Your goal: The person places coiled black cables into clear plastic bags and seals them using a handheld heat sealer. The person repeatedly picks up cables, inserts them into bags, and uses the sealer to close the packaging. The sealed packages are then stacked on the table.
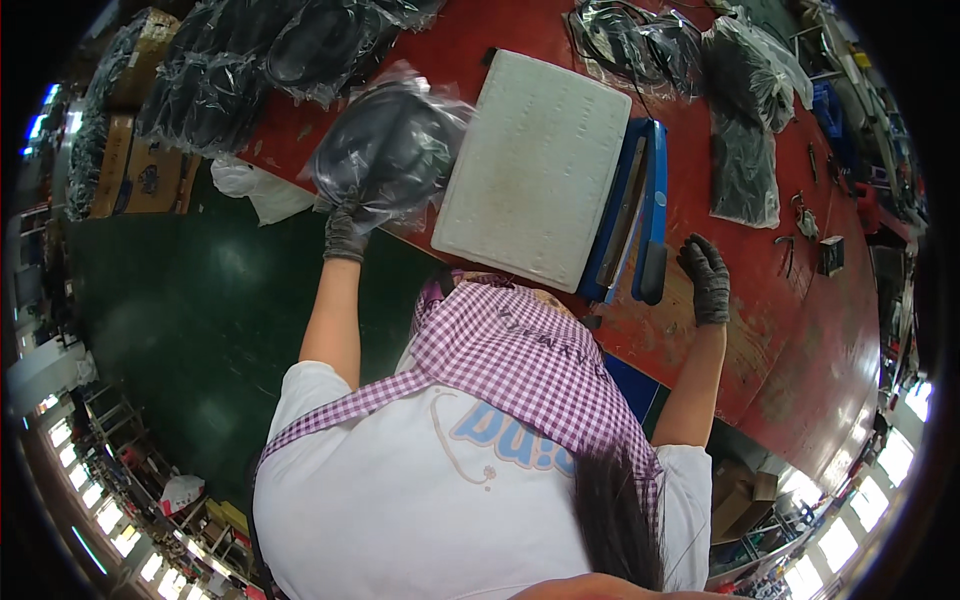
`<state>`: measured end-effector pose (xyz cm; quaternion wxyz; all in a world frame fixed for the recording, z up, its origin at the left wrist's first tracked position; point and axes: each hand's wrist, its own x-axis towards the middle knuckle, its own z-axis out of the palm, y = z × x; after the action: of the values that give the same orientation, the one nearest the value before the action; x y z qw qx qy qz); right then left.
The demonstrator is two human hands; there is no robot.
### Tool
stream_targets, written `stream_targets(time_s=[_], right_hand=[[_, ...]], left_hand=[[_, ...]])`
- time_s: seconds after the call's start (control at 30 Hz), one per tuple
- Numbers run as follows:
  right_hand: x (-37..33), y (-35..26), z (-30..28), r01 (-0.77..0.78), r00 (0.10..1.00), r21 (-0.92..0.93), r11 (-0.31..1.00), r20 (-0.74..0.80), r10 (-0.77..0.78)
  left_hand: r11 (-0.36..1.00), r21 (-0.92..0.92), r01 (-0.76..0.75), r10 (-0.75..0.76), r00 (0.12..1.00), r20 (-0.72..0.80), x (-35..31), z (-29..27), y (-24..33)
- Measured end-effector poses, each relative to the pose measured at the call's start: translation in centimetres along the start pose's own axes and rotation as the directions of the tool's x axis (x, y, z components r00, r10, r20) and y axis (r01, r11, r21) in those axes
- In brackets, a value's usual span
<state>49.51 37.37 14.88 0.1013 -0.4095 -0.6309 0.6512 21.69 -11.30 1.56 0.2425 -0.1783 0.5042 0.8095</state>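
Observation:
My left hand [345, 235], in a dark grey glove, is closed on the lower edge of a clear plastic bag [390, 150]. Inside the bag lies a black coil, probably cable or hose. The bag is at the table's near left edge, beside a white foam slab [535, 165]. Along the slab's right side stands a blue bag sealer [655, 180] with a long arm and a black handle end. Just right of that handle my gloved right hand [706, 280] rests on the red tabletop, fingers stretched out, holding nothing.
Several bagged black coils [215, 100] are piled at the far left, near a cardboard box [150, 175]. More bagged coils [640, 45] and clear bags [745, 165] lie at the far right. Pliers [787, 255] and a small black box [831, 256] sit on the red table [780, 340].

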Motion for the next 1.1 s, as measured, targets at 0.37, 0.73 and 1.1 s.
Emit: stream_targets(time_s=[0.37,0.73,1.1], right_hand=[[8.3,-0.7,0.2,-0.083,0.992,0.132,0.988,0.109,0.069],[32.7,3.7,-0.2,-0.361,0.868,0.647,0.671,-0.030,0.496],[50.9,5.7,-0.8,-0.346,0.865,0.423,0.837,-0.202,0.459]], left_hand=[[0.991,-0.122,0.055,-0.076,0.981,-0.177,3.0,-0.9,-5.9],[0.591,0.645,0.485,-0.241,0.869,-0.433,-1.4,5.2,-3.5],[0.627,0.591,0.507,-0.299,0.858,-0.418,-4.1,9.1,-3.5]])
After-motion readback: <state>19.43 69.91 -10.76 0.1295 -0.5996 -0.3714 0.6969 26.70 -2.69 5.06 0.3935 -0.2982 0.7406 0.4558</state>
